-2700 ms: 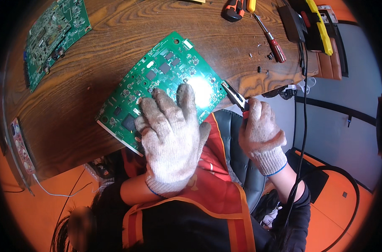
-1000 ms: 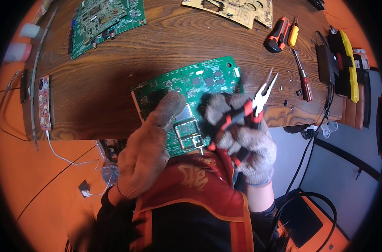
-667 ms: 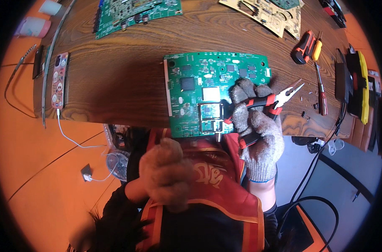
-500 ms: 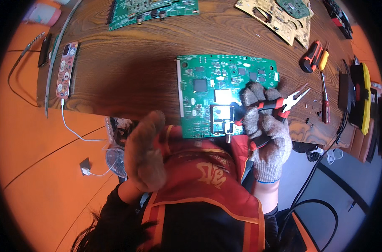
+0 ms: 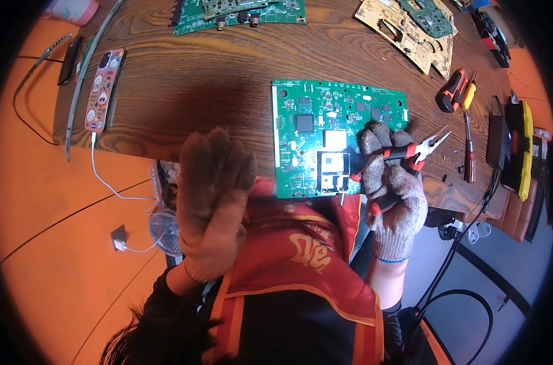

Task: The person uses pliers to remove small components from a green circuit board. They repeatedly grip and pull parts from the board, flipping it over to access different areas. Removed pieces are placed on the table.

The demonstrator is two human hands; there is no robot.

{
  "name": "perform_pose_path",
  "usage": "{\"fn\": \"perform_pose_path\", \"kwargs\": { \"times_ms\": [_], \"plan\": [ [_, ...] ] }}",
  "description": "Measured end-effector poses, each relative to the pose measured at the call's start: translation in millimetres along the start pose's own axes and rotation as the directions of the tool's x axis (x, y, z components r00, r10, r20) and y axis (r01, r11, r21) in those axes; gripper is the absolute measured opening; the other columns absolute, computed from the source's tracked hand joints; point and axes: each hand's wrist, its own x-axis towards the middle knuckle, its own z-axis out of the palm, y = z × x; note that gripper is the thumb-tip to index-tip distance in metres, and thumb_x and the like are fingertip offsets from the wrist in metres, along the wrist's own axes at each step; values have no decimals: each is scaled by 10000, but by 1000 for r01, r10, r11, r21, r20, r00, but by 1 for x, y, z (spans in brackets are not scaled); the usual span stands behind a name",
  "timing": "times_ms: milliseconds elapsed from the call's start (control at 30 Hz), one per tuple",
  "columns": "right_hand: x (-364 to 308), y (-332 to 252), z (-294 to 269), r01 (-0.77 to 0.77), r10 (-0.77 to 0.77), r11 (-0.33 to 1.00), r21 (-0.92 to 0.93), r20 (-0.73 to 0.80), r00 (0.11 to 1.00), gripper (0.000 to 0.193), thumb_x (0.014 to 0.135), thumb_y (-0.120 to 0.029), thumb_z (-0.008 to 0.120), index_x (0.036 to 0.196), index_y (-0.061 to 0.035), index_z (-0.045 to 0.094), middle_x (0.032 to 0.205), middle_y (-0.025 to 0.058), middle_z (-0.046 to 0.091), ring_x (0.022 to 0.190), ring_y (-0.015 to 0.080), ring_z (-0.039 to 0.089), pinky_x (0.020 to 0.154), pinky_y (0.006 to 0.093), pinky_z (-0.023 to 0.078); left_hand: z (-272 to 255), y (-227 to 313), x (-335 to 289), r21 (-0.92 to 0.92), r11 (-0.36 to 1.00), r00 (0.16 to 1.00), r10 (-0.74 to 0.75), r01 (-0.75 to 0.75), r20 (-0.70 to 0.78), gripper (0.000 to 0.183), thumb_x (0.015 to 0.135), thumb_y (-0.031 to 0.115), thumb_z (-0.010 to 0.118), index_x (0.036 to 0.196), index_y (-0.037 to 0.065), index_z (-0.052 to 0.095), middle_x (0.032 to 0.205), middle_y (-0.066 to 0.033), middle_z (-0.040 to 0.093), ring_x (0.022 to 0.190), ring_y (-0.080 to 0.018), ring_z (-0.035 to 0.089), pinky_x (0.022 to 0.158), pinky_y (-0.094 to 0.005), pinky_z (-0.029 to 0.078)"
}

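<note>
A green circuit board (image 5: 304,144) lies at the table's near edge, partly jutting over it. A silver shield frame (image 5: 333,167) is on its lower right part, brightly lit. My right hand (image 5: 404,204), in a grey knitted glove, is closed around the red-and-black handles of needle-nose pliers (image 5: 428,148). Their jaws are parted and point away to the right, touching nothing. The fingers of that hand rest at the board's right edge. Left of the board, my left hand (image 5: 215,198) is held up in a soiled glove, fingers stretched out, nothing in it.
A phone (image 5: 104,91) on a white cable lies at the left. More green boards (image 5: 237,15) and tan boards (image 5: 404,39) sit at the back. On the right are a red-black tool (image 5: 452,91), a yellow-handled screwdriver (image 5: 468,95), a red-handled screwdriver (image 5: 470,164) and small black scraps.
My left hand has turned from edge-on to flat, its fingers now spread out more. The right hand keeps its grip on the pliers. The view has shifted slightly.
</note>
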Motion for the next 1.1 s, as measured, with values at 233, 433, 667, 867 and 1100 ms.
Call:
{"fn": "perform_pose_path", "kwargs": {
  "times_ms": [233, 433, 667, 867, 1100],
  "plan": [
    [3, 1, -1, -11, 9, 999, 52, 33, 999, 548, 809, 35, 517, 1351, 31, 437, 1374, 269, 468, 1277, 412, 496, 981, 435, 537, 0, 17, 1, -57, 974, 968, -223, 217, -119, 703, 913, 18, 492, 1550, 106, 206, 1501, -121, 405, 1293, -215, 482, 1116, -411, 376],
    [-17, -20, 2, -16, 15, 1000, 23, 50, 999, 511, 825, 43, 576, 1322, 60, 460, 1347, 283, 482, 1250, 426, 514, 958, 423, 555, -6, 13, 17, -542, 794, 951, -144, 276, 273, 767, 965, 579, 427, 1571, 209, 137, 1562, -140, 298, 1408, -328, 325, 1142, -528, 292],
    [-41, -47, 18, 220, -221, 944, -245, 25, 975, 609, 805, -32, 661, 1363, 43, 429, 1375, 288, 454, 1254, 402, 513, 934, 423, 567, 49, 12, 26, -749, 414, 850, -158, 518, 502, 771, 930, 746, 176, 1567, 348, 3, 1643, -114, 13, 1497, -366, 108, 1163, -661, 34],
    [-69, -35, 52, 195, -288, 823, -534, -96, 953, 444, 892, -79, 578, 1302, 11, 435, 1110, 177, 578, 738, 162, 565, 584, 213, 434, 75, 21, 29, -781, 229, 814, -157, 581, 560, 737, 960, 700, 169, 1569, 330, -21, 1639, -129, -62, 1498, -403, 22, 1167, -643, -6],
    [-83, -6, 61, 81, -210, 730, -679, -109, 972, 616, 863, -10, 675, 1410, -23, 392, 1067, 96, 621, 835, 145, 600, 699, 283, 493, 81, 20, 26, -817, 135, 825, -186, 560, 534, 852, 867, 826, 213, 1567, 361, 74, 1630, -142, 63, 1486, -375, 97, 1190, -587, 59]
  ]
}}
